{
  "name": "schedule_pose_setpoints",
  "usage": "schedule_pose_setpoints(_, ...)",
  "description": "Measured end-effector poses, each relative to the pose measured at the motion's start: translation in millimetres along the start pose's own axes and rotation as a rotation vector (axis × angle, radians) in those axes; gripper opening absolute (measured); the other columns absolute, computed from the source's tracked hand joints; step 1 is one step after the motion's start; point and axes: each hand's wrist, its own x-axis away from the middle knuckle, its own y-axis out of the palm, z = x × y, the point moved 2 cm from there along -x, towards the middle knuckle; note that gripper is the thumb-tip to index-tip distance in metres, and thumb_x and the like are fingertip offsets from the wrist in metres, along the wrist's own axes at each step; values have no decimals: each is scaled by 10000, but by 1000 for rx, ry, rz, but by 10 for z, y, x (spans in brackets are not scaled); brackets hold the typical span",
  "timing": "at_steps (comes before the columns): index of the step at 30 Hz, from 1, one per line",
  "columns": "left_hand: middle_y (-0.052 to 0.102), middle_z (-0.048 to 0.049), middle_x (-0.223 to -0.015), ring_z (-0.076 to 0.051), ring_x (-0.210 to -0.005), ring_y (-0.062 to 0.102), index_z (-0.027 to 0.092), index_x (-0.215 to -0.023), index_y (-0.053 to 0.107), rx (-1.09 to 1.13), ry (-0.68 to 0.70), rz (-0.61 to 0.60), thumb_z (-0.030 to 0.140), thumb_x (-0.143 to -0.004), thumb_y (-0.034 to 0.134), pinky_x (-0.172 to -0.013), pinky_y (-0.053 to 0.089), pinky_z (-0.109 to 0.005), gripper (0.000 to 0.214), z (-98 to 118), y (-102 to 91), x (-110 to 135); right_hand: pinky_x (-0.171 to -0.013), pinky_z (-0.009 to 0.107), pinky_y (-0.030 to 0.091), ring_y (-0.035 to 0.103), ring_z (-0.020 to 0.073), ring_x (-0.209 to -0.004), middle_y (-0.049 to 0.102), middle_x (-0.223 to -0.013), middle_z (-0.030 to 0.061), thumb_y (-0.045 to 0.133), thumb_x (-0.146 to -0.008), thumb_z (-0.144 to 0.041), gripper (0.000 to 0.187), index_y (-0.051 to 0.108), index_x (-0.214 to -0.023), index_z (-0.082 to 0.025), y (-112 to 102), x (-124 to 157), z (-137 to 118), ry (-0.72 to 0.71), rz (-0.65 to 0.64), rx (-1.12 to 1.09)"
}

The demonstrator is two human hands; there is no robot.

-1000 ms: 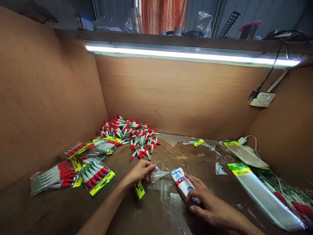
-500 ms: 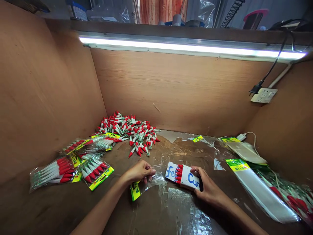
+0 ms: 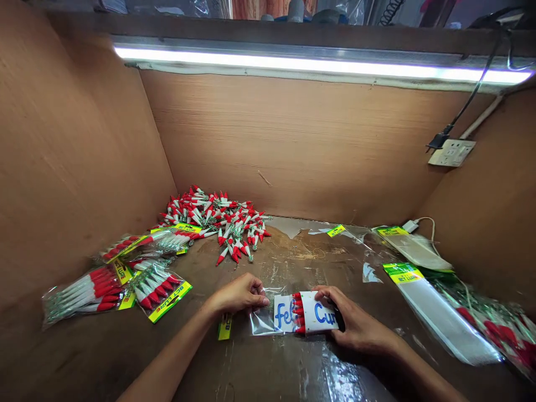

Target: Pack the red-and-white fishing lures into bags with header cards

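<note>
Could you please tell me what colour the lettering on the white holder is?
The lettering is blue, best seen in the head view.

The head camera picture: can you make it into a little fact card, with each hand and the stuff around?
Left hand: pinches a thin clear plastic bag
Right hand: holds a flat white holder with blue writing
Showing from holder: pointed red tips
Far left: heap of loose red-and-white lures
Near left: filled clear packets with yellow labels
Right side: flat clear bags with yellow-green labels
Light: long white tube lamp, glowing
</note>
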Motion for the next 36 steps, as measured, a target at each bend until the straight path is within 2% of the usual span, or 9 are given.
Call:
schedule_pose_setpoints(4,692,-68,-1020,-278,-995,611,223,-1123,684,-166,133,207,400,-692,816,-797,437,-319,484,163,78,27,-1013,395,451,565,270,-1160,563,-1312,94,597,-618,-72,630,517,-1226,-220,64,-1,-19,48,-16,-11)
schedule_pose_setpoints(6,647,-82,-1155,-301,-1127,544,254,-1184,649,-343,230,336,307,-730,798,-899,393,-352,482,260,162,72,-976,384,469,585,262,-1106,590,-1256,86,615,-633,-95,622,520,-1234,-222,93,-2,-22,75,1,3)
schedule_pose_setpoints(10,681,-51,-983,-263,-924,614,265,-1070,654,-578,325,289,390,-900,633,-786,394,-327,213,384,417,203,-957,377,474,584,260,-1092,599,-1231,86,638,-654,-126,600,532,-1236,-226,122,2,-25,68,50,32)
schedule_pose_setpoints(13,668,-81,-1062,-319,-949,607,255,-1124,620,-642,307,270,642,-780,693,-772,392,-349,523,424,575,272,-976,378,462,570,259,-1116,583,-1252,89,652,-649,-129,612,530,-1241,-222,109,8,-22,63,56,36)
schedule_pose_setpoints(15,647,-113,-1116,-356,-997,587,233,-1155,598,-696,283,298,700,-718,712,-793,392,-372,649,441,643,274,-990,380,454,561,256,-1128,577,-1257,87,651,-644,-121,616,529,-1240,-221,79,12,-20,62,51,33)
schedule_pose_setpoints(21,624,-112,-1112,-339,-1001,576,230,-1129,581,-689,236,307,604,-735,740,-813,400,-376,566,439,691,216,-998,379,450,559,253,-1124,580,-1235,78,655,-640,-118,650,522,-1269,-218,-21,34,-5,79,30,24)
schedule_pose_setpoints(26,610,-113,-1100,-322,-1000,564,219,-1100,580,-801,255,325,492,-882,589,-803,413,-381,349,457,731,232,-986,371,455,565,253,-1117,583,-1237,76,654,-651,-124,654,518,-1284,-221,-36,55,42,84,37,-4)
schedule_pose_setpoints(31,616,-75,-1041,-275,-955,578,228,-990,591,-958,239,375,277,-917,499,-751,425,-348,128,497,826,229,-1002,389,442,559,268,-1131,578,-1254,89,673,-657,-149,648,525,-1286,-206,-102,88,80,137,-2,-10)
schedule_pose_setpoints(36,647,-39,-846,-223,-781,623,217,-832,595,-975,201,487,175,-929,459,-659,391,-314,173,477,827,201,-1006,390,440,559,265,-1134,576,-1259,82,696,-671,-170,645,516,-1289,-207,-147,104,64,166,-19,-42)
